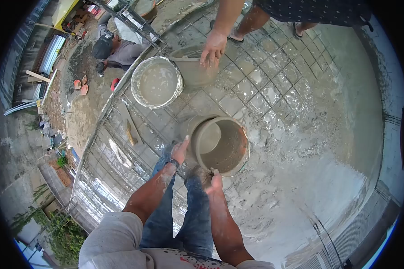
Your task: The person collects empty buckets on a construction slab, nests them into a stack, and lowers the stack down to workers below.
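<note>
A mud-coated bucket is tipped over in front of my legs, its mouth facing right and upward, with grey residue on the inside wall. My left hand is closed against the bucket's near left side. At the lower rim, my right hand grips the bucket, its fingers partly hidden beneath. Wet grey concrete spreads over the floor to the right of the bucket. Beyond it stands a white-rimmed bucket filled with grey slurry.
A co-worker's hand reaches toward another bucket, blurred by motion. Steel mesh covers the wet floor. A wooden-handled trowel lies on it at left. Below the slab edge, another person is beside scaffolding.
</note>
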Tool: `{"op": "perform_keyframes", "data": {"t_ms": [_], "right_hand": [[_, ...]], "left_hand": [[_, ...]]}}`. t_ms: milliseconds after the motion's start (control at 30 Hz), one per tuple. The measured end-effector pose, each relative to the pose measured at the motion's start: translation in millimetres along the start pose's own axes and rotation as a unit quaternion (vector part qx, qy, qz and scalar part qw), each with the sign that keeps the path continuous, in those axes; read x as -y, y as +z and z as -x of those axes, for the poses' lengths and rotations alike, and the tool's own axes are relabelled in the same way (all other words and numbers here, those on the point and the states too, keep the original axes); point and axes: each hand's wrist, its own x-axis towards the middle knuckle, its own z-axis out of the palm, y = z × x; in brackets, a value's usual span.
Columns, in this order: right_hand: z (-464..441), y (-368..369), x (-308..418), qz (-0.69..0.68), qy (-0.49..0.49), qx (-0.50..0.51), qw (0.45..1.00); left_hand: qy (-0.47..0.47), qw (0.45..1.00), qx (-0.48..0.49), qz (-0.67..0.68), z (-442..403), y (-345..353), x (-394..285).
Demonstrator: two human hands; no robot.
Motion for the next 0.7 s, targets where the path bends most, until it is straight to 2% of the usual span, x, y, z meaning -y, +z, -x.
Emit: {"op": "perform_keyframes", "data": {"t_ms": [100,167,233,300,333,433,467,500,533,567,600,633,700], "right_hand": [[29,-28,-16,0.155,0.025,-0.020,0.987],[49,-30,-24,0.268,0.040,-0.015,0.963],[55,-20,-33,0.370,0.070,-0.008,0.926],[58,0,-37,0.495,0.120,0.014,0.860],[55,12,-37,0.563,0.141,0.017,0.814],[25,45,-21,0.748,0.195,0.049,0.633],[8,53,-12,0.817,0.130,0.052,0.559],[-10,65,-2,0.867,0.049,0.005,0.496],[-54,57,31,0.872,-0.032,-0.009,0.488],[-98,56,65,0.889,-0.128,0.035,0.438],[-115,66,81,0.846,-0.182,0.022,0.500],[-105,89,81,0.857,-0.206,-0.003,0.472],[-81,132,58,0.824,-0.167,-0.097,0.533]], "left_hand": [[-0.010,0.992,0.012,0.125,67,-19,35],[0.054,0.996,-0.039,0.054,93,-35,70],[0.041,0.996,-0.064,0.049,116,-54,58],[-0.040,0.990,-0.063,0.120,147,-80,22],[-0.042,0.978,-0.081,0.187,155,-96,9],[-0.043,0.927,-0.172,0.330,117,-130,81],[-0.074,0.926,-0.216,0.299,128,-148,74],[-0.107,0.919,-0.264,0.272,136,-171,62],[-0.136,0.903,-0.363,0.188,116,-176,92],[-0.177,0.887,-0.397,0.155,109,-186,127],[-0.219,0.868,-0.428,0.124,105,-201,154],[-0.254,0.865,-0.406,0.149,113,-221,155],[-0.297,0.863,-0.360,0.192,126,-253,146]]}}
